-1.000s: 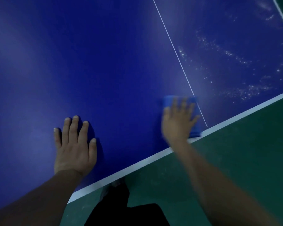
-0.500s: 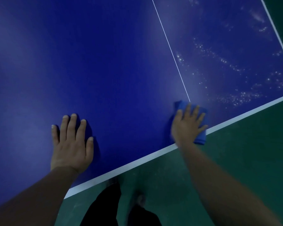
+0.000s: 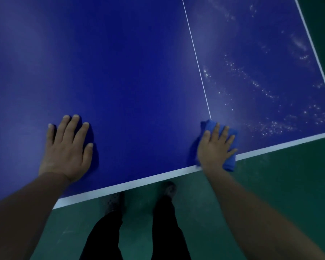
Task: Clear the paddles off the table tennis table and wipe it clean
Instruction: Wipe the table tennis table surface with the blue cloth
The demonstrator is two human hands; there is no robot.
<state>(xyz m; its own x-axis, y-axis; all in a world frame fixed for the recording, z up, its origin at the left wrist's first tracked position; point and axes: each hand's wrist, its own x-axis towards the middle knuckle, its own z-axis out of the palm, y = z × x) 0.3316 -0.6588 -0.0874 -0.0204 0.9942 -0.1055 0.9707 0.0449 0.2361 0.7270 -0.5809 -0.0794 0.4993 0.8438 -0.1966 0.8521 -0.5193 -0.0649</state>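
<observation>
The blue table tennis table (image 3: 129,72) fills the upper view, with a thin white centre line (image 3: 195,57) and a white near edge (image 3: 139,182). My right hand (image 3: 215,149) presses flat, fingers straight, on a folded blue cloth (image 3: 231,162) at the near edge, right where the centre line ends. The cloth's lower end hangs slightly past the edge. My left hand (image 3: 68,149) rests flat on the bare table to the left, fingers spread. White specks and smears (image 3: 266,94) cover the surface right of the centre line. No paddles are in view.
Green floor (image 3: 280,194) lies below and to the right of the table. My two legs in dark trousers (image 3: 135,231) and shoes stand close against the near edge. The table's right side line (image 3: 315,53) runs along the upper right.
My right hand slid the cloth rightward and toward the near edge, across the end of the centre line. The view shifted, bringing my feet into sight. My left hand stayed planted.
</observation>
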